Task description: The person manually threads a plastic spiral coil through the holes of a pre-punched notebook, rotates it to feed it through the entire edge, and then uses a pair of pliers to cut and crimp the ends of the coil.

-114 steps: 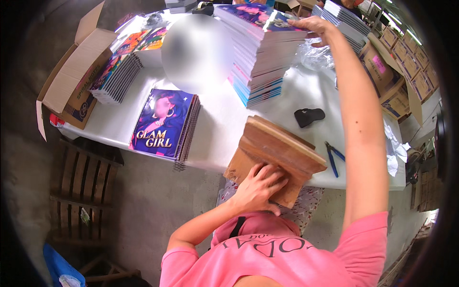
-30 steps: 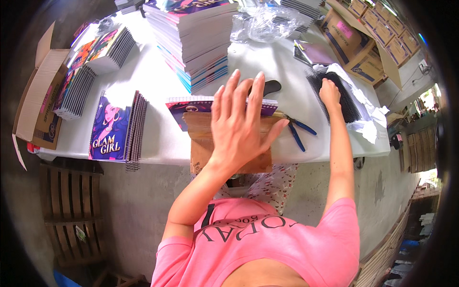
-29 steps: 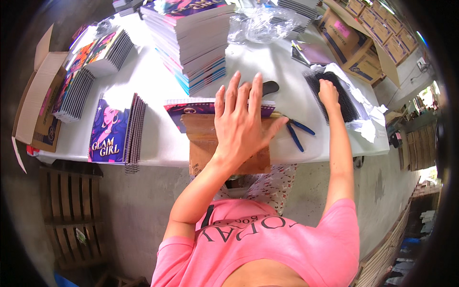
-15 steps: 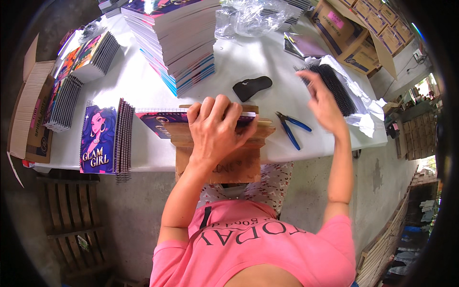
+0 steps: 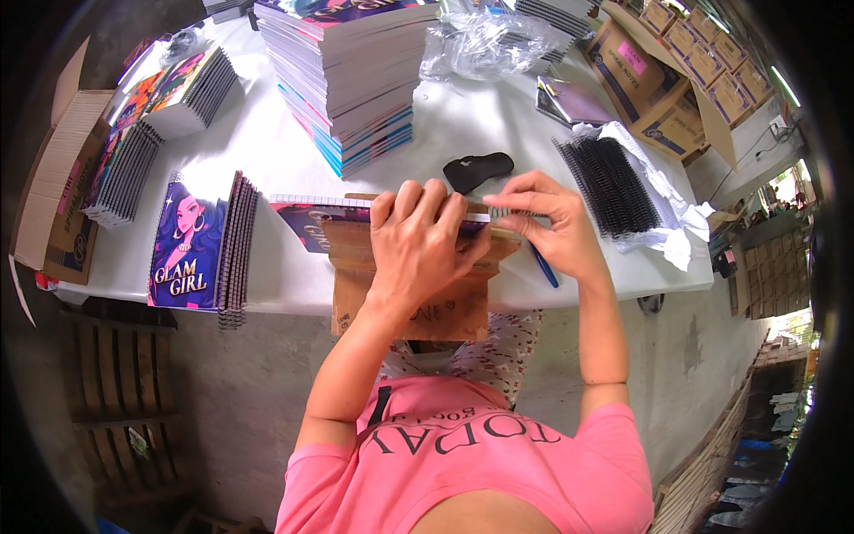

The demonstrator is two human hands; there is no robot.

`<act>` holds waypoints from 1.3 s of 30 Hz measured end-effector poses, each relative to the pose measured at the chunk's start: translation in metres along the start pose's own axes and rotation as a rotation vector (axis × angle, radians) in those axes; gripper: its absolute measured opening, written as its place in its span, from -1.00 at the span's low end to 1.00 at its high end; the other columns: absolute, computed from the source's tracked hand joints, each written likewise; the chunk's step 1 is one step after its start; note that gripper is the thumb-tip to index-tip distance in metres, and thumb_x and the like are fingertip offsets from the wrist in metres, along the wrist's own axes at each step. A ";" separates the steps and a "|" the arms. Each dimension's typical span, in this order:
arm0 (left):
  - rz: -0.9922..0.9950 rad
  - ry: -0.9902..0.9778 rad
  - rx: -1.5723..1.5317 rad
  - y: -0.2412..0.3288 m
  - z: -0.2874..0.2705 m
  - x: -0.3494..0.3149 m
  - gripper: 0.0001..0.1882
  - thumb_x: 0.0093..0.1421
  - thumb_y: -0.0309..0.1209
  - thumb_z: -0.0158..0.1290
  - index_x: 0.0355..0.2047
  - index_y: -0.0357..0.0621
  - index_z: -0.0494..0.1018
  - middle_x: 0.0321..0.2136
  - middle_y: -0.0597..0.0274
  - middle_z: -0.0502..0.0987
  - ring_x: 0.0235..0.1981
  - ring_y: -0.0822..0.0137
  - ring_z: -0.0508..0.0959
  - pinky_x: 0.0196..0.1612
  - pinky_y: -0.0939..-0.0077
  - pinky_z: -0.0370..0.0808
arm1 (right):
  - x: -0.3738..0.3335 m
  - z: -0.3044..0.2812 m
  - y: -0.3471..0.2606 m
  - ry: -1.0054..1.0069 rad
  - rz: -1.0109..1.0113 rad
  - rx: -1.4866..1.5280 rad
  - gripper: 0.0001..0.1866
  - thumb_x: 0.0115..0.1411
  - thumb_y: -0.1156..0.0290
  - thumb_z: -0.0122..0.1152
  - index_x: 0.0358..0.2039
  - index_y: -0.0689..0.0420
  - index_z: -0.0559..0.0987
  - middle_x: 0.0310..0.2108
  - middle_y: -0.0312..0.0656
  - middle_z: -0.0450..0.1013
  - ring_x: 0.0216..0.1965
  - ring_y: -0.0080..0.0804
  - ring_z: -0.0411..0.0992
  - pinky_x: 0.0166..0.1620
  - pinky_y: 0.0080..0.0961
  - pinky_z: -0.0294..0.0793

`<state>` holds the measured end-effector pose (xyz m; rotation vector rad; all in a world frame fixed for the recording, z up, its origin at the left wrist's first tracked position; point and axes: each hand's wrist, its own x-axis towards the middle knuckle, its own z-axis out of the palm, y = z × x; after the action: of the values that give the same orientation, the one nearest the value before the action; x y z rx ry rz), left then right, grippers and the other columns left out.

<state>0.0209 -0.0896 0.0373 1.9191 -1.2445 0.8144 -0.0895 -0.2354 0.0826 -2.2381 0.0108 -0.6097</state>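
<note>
The wooden stand [image 5: 365,298] sits at the near edge of the bench [image 5: 302,280], its lower board reaching past that edge toward the person. On it lies the notebook [image 5: 307,230], its left end jutting beyond the wood and its row of holes along the far edge. The left hand [image 5: 418,227] has its fingers curled over the notebook, gripping it against the stand. The right hand [image 5: 553,218] is narrow, fingertips pinching a thin dark coil [image 5: 519,213] at the notebook's right end (the fingers cover part of it, so I can't tell whether it has entered the holes).

To the left, a strip of white bench top separates the stand from the purple-covered spiral books [image 5: 189,240], which reach the near edge. To the right, bare surface runs from the right forearm to the coil pile [image 5: 609,187], on crumpled white paper [image 5: 676,236].

The blue-handled pliers [image 5: 545,267] lie partly under the right hand, close in its way. Just beyond the hands is a flat black object [image 5: 479,171]; farther off, the tall stack of pages [image 5: 369,98] blocks the far middle, with clear plastic [image 5: 485,44] to its right.
</note>
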 end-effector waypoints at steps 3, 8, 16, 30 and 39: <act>-0.002 -0.036 -0.015 0.000 -0.003 -0.002 -0.67 -0.14 -0.10 0.22 -0.57 -0.03 0.37 -0.52 0.33 0.34 -0.41 0.29 0.35 -0.25 0.36 0.16 | -0.002 -0.001 0.003 -0.079 -0.013 0.076 -0.68 -0.03 0.67 0.24 -0.23 0.08 0.64 -0.36 -0.29 0.44 -0.33 -0.53 0.40 -0.25 -0.60 0.40; 0.023 0.007 0.008 0.000 -0.002 -0.001 -0.66 -0.13 -0.09 0.21 -0.57 -0.03 0.37 -0.53 0.33 0.34 -0.42 0.29 0.36 -0.25 0.36 0.17 | 0.001 0.001 0.001 0.059 0.080 0.079 -0.72 -0.05 0.65 0.27 -0.28 0.10 0.65 -0.36 -0.28 0.45 -0.32 -0.54 0.41 -0.24 -0.62 0.40; 0.026 -0.002 0.015 -0.001 0.000 -0.001 -0.65 -0.10 -0.06 0.20 -0.56 -0.03 0.37 -0.53 0.33 0.34 -0.43 0.29 0.36 -0.26 0.38 0.17 | 0.004 -0.001 0.001 0.005 0.065 0.115 -0.69 -0.06 0.70 0.25 -0.28 0.08 0.66 -0.31 -0.27 0.48 -0.29 -0.54 0.44 -0.22 -0.62 0.43; 0.001 -0.104 -0.006 -0.004 -0.006 -0.001 -0.65 -0.12 -0.05 0.20 -0.54 -0.01 0.39 -0.50 0.37 0.36 -0.38 0.31 0.38 -0.27 0.36 0.18 | 0.010 -0.007 0.005 -0.146 -0.034 0.115 -0.69 -0.10 0.75 0.25 -0.32 0.16 0.65 -0.33 -0.20 0.52 -0.27 -0.46 0.48 -0.20 -0.59 0.48; -0.004 -0.097 -0.049 -0.005 -0.007 -0.002 -0.68 -0.24 -0.12 0.24 -0.54 0.04 0.41 -0.50 0.41 0.36 -0.38 0.33 0.38 -0.26 0.37 0.17 | 0.009 -0.014 0.017 -0.184 -0.009 0.260 -0.71 -0.13 0.76 0.27 -0.35 0.17 0.65 -0.34 -0.18 0.53 -0.26 -0.45 0.48 -0.20 -0.59 0.47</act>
<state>0.0240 -0.0811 0.0387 1.9409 -1.3064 0.6898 -0.0845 -0.2586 0.0817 -2.0328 -0.1631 -0.3835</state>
